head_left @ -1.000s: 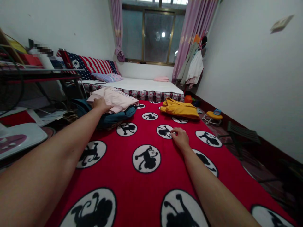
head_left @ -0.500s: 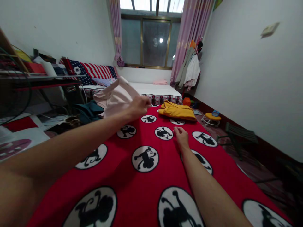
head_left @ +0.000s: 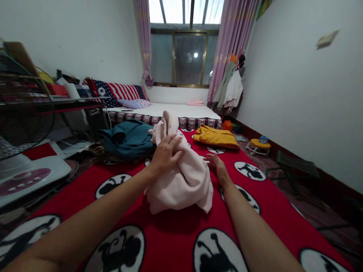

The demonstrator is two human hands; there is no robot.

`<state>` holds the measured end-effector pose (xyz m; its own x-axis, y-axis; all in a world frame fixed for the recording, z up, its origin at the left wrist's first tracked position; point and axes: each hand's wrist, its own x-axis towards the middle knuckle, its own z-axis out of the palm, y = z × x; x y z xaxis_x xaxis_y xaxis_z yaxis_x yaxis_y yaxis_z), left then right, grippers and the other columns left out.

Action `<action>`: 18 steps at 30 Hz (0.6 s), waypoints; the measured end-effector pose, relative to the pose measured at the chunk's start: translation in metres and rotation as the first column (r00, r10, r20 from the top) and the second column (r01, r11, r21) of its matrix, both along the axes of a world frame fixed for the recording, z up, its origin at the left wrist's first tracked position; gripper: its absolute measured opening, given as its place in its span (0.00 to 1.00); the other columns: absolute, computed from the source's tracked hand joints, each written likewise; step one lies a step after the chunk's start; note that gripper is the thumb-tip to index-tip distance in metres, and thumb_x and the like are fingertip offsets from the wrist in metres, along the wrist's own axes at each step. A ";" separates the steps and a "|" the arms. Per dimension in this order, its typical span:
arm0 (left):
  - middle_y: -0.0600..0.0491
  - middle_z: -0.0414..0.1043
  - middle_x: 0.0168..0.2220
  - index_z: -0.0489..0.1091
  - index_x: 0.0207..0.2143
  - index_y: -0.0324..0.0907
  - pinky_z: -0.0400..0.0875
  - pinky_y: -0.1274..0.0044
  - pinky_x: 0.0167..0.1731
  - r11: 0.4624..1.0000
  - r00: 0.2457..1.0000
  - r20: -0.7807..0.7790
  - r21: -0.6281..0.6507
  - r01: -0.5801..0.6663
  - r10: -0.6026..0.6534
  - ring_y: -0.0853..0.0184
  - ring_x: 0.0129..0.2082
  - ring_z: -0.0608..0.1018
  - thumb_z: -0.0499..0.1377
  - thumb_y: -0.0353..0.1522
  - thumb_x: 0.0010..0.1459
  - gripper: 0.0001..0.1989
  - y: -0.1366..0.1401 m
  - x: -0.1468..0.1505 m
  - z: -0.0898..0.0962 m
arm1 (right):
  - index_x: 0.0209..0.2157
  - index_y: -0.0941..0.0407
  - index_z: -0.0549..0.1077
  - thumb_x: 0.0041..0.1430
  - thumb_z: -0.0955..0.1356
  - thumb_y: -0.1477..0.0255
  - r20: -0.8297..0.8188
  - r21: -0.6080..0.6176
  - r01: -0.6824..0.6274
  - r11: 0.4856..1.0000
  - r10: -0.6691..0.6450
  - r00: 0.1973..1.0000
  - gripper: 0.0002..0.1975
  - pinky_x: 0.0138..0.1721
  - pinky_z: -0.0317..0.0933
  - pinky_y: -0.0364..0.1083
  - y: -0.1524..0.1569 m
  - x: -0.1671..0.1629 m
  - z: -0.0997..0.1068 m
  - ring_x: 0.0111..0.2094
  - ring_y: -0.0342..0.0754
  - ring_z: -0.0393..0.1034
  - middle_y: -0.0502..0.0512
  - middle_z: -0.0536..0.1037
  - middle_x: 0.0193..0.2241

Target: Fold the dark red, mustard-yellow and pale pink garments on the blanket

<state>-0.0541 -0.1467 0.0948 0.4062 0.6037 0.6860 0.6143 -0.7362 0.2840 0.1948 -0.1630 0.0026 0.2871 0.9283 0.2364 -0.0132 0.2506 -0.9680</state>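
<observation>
A pale pink garment [head_left: 181,185], perhaps a sweatshirt, is bunched up over the red blanket [head_left: 170,241] in front of me. Its thick fabric stands in folds, so its exact kind is hard to tell. My left hand [head_left: 166,153] lies across its upper left part, fingers and thumb curled on the cloth in a grip. Just to the right of the garment, my right hand [head_left: 217,164] is open, fingers apart and pointing toward it, holding nothing. Black monkey figures in white circles pattern the blanket.
A folded yellow garment [head_left: 216,136] lies at the far right of the blanket, a teal garment [head_left: 129,139] at the far left. Beyond stands a bed [head_left: 172,110]. At left are a cluttered desk [head_left: 70,100] and a fan [head_left: 31,173]; at right, stools [head_left: 259,143].
The pink garment has come from the far left to the middle in my left hand, uncovering more of the teal garment. My right hand's fingers have spread. The view has tilted up slightly.
</observation>
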 end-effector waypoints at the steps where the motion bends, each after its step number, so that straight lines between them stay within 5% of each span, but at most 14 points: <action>1: 0.43 0.58 0.61 0.61 0.60 0.41 0.56 0.63 0.61 0.992 0.995 0.026 -0.078 -0.096 0.099 0.52 0.62 0.61 0.59 0.39 0.58 0.29 0.016 -0.001 -0.011 | 0.46 0.57 0.72 0.55 0.62 0.45 0.063 0.013 -0.035 0.999 0.034 0.997 0.31 0.39 0.68 0.49 0.001 -0.003 -0.001 0.37 0.52 0.75 0.59 0.79 0.42; 4: 0.40 0.57 0.61 0.57 0.63 0.39 0.58 0.62 0.60 0.938 0.991 -0.077 -0.320 -0.131 0.112 0.51 0.62 0.60 0.59 0.45 0.57 0.35 0.040 0.007 -0.049 | 0.48 0.55 0.73 0.59 0.62 0.48 0.230 0.094 -0.101 0.990 0.077 0.970 0.28 0.49 0.65 0.51 0.004 -0.011 -0.007 0.49 0.53 0.71 0.57 0.77 0.47; 8: 0.40 0.54 0.63 0.57 0.63 0.41 0.59 0.61 0.59 0.929 0.979 -0.186 -0.341 -0.142 0.082 0.48 0.63 0.59 0.60 0.49 0.55 0.38 0.034 0.024 -0.075 | 0.49 0.57 0.71 0.61 0.59 0.49 0.206 0.184 -0.095 0.978 0.056 0.977 0.28 0.50 0.64 0.52 0.005 -0.025 -0.006 0.50 0.53 0.71 0.58 0.77 0.48; 13: 0.39 0.54 0.63 0.58 0.63 0.41 0.58 0.60 0.59 0.939 0.979 -0.181 -0.313 -0.145 0.091 0.48 0.63 0.58 0.60 0.50 0.55 0.38 0.026 0.026 -0.071 | 0.46 0.57 0.72 0.58 0.64 0.54 0.289 0.349 0.206 0.914 -0.314 0.904 0.24 0.51 0.63 0.52 -0.002 -0.057 0.050 0.49 0.54 0.70 0.61 0.76 0.47; 16: 0.39 0.56 0.62 0.60 0.61 0.42 0.60 0.58 0.58 0.947 0.988 -0.129 -0.297 -0.118 0.083 0.48 0.62 0.60 0.61 0.47 0.55 0.36 0.026 0.024 -0.071 | 0.43 0.55 0.73 0.56 0.67 0.62 0.397 0.426 0.090 0.900 -0.275 0.875 0.16 0.46 0.65 0.50 -0.001 -0.084 0.088 0.43 0.51 0.73 0.56 0.78 0.42; 18: 0.42 0.61 0.59 0.63 0.59 0.43 0.62 0.61 0.57 0.961 0.998 -0.038 -0.271 -0.057 0.048 0.51 0.60 0.63 0.63 0.42 0.54 0.31 0.027 0.023 -0.071 | 0.43 0.55 0.73 0.57 0.66 0.65 0.504 0.358 -0.019 0.934 -0.176 0.846 0.14 0.40 0.67 0.48 0.004 -0.100 0.096 0.36 0.48 0.74 0.54 0.79 0.38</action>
<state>-0.0309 -0.1199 0.0235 0.3872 0.7865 0.4811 0.6616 -0.6004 0.4491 0.0948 -0.1594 0.0984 0.0987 0.7424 0.6627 0.5005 0.5386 -0.6779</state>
